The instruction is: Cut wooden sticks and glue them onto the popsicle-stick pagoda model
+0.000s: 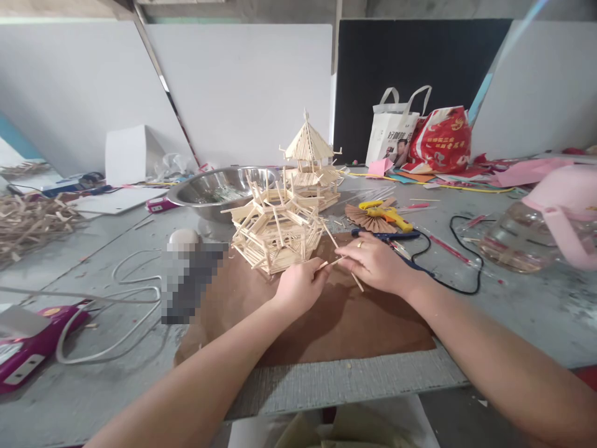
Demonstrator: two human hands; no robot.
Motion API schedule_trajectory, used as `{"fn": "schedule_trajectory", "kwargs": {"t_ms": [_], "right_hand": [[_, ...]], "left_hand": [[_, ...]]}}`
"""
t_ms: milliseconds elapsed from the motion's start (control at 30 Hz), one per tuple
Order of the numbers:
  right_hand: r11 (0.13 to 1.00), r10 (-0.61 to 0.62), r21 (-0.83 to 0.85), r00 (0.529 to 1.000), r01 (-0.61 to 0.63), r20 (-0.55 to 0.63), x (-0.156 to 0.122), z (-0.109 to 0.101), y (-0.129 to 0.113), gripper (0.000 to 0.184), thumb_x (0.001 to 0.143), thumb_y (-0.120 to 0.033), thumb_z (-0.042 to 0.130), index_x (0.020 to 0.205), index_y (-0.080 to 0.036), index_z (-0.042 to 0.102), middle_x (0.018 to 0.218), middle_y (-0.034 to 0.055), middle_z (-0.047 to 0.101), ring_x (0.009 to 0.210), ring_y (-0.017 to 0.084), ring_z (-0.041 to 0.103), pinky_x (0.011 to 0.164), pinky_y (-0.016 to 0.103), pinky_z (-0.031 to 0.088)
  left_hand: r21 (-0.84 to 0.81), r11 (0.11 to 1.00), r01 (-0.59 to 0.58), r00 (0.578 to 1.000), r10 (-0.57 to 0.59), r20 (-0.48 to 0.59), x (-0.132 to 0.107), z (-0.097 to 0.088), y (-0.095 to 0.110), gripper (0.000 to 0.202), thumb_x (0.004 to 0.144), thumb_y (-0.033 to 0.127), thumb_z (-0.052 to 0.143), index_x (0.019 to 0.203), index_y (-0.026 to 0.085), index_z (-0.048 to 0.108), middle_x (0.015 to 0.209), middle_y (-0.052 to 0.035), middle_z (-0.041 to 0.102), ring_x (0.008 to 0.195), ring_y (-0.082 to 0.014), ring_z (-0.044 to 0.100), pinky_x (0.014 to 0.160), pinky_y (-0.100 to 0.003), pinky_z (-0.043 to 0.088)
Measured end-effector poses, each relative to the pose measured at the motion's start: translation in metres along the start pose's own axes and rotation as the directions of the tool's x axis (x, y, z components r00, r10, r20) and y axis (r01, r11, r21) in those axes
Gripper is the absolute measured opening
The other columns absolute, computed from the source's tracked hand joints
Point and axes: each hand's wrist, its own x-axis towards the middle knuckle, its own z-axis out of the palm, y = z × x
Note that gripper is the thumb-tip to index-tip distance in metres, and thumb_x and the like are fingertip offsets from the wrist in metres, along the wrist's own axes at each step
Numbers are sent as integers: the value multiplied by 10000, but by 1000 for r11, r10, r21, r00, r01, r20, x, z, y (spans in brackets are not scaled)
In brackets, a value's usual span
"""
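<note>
Bare forearms nearest camera, converging toward unfinished stick model (275,233). Left hand (298,289) just in front of model's base, fingers closed, pinching one end of thin stick (330,264). Right hand (373,261) to model's right, pinching other end. Stick's long axis runs left to right, just off model's front right corner; left hand nearer model. Longer stick (357,283) slants under right hand, grip unclear. Model stands on brown paper mat (336,323) over grey counter (513,311). Behind model: finished pagoda (310,155), steel bowl (214,190), white wall panels (242,81). Right of model: yellow glue gun (385,214), pink jug (559,211).
</note>
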Motion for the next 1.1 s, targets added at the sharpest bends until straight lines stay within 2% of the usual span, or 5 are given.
{"fn": "schedule_trajectory", "kwargs": {"t_ms": [100,233,467,900,1100], "right_hand": [[1000,1,-4,993,0,115,-2,7,-6,301,850,-318,342,874,-164,599,765,58,621,765,148,542,708,258,357],[997,59,-59,984,-49,170,-4,12,-7,296,853,-295,328,831,-163,592,775,56,609,788,149,536,669,236,345],[982,155,-140,971,-131,182,-3,12,-16,297,846,-306,326,772,-170,580,733,38,604,707,137,544,601,234,311],[937,292,-255,937,-240,192,-2,17,-25,313,846,-330,299,757,-188,563,738,38,622,659,149,572,520,235,285],[942,286,-238,936,-235,207,-1,23,-20,325,856,-313,281,750,-177,557,756,41,640,694,159,588,536,235,305]], "left_hand": [[93,996,-14,1000,15,-7,-1,0,1,322,789,409,345,648,194,538,550,4,541,520,-118,473,485,-209,254],[188,982,-17,1000,19,-7,-2,0,2,328,792,406,344,676,205,576,607,-16,604,586,-141,536,495,-213,263],[268,963,-16,1000,15,4,-3,-3,3,314,793,383,344,725,222,605,699,-17,651,657,-159,577,515,-225,284],[336,941,50,998,-60,19,-2,-4,5,362,789,429,314,749,235,618,689,-35,649,643,-185,583,512,-240,316],[234,971,53,998,-61,26,0,2,3,356,789,414,328,680,204,594,634,-38,615,609,-161,551,521,-225,313]]}}
